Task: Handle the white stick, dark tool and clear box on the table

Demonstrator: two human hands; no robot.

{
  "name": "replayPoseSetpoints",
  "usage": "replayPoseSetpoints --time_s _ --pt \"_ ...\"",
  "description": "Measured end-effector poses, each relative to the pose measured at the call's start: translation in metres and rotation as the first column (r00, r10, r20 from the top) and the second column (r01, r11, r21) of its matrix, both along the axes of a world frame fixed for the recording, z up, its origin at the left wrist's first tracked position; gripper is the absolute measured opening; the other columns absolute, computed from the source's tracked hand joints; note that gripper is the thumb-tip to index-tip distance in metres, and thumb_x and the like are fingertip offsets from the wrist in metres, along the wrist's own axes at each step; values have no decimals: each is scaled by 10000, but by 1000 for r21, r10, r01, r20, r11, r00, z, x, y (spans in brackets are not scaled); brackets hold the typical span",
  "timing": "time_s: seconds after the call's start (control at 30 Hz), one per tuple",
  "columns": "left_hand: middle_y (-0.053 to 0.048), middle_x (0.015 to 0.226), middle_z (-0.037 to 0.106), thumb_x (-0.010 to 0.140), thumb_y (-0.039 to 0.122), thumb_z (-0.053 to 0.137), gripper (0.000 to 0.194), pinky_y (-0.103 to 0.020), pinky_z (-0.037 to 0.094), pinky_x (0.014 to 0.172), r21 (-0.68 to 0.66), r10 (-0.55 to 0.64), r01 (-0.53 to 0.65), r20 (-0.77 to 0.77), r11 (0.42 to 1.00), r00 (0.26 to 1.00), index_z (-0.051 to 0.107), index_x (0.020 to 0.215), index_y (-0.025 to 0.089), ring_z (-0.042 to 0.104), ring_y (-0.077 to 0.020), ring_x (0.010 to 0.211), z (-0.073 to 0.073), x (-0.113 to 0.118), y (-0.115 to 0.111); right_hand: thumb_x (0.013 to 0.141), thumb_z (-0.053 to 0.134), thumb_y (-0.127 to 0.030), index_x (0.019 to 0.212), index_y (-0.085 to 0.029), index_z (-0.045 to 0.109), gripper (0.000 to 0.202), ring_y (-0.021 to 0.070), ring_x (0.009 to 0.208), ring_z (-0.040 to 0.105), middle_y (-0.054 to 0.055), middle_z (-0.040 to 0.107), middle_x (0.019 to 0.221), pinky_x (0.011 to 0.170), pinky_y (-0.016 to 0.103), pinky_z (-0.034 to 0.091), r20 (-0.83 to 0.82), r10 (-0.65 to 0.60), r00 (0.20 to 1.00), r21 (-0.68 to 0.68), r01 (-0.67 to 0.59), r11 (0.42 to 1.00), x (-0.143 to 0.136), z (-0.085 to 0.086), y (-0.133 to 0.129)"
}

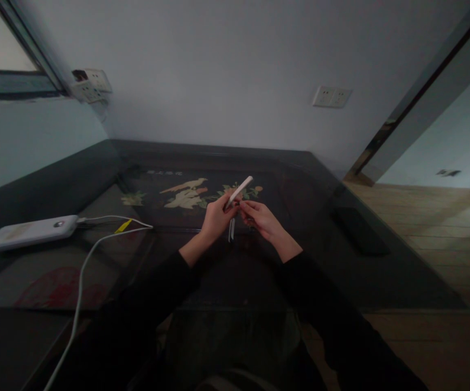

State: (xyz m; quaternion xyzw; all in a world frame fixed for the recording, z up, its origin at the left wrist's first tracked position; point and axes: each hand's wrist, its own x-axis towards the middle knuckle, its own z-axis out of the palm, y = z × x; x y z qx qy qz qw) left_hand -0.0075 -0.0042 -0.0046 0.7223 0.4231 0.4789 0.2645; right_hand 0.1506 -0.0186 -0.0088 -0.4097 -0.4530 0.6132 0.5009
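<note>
My left hand [216,221] is closed around a slim white stick [241,190], pen-like in shape, which slants up to the right past the fingers. Its exact kind is too small to tell. Close beside it, my right hand [261,220] has thumb and fingertips pinched together, nearly touching the left fingertips. What lies in that pinch is hidden. Thin white strips [232,230] show just below the hands; I cannot tell whether they hang from the grip or are a reflection. Both hands are above a dark glossy table [235,271].
A white power bank [31,232] lies at the left, with a white cable [81,282] and a yellow tag [123,226]. Toward the right edge rests a dark flat object [359,231]. Wall sockets [331,96] are behind the table. A bird-and-flower picture [186,194] decorates the tabletop.
</note>
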Motion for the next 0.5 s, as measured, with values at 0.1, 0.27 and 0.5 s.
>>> replayPoseSetpoints --time_s 0.1,0.27,0.5 --pt "56 612 544 837 148 718 102 -224 347 568 -7 18 -18 36 1000 999 715 938 158 428 -93 550 5 0 -1 643 873 -561 812 -186 714 440 82 508 505 -42 601 599 493 236 365 -4 4 1000 16 -4 1000 1 0 0" --pt "59 605 547 801 147 755 95 -220 348 555 -12 33 -32 75 999 997 719 888 163 417 -90 543 7 2 -1 615 879 -561 753 -184 683 447 78 504 497 -48 587 585 505 241 366 16 -43 999 20 42 999 1 0 3" --pt "71 563 501 764 127 780 117 -223 344 540 12 19 -20 117 1000 993 716 852 171 387 -85 518 4 2 1 638 889 -445 790 -188 682 364 86 512 492 -49 573 580 504 245 339 8 -126 992 17 125 992 3 -1 3"
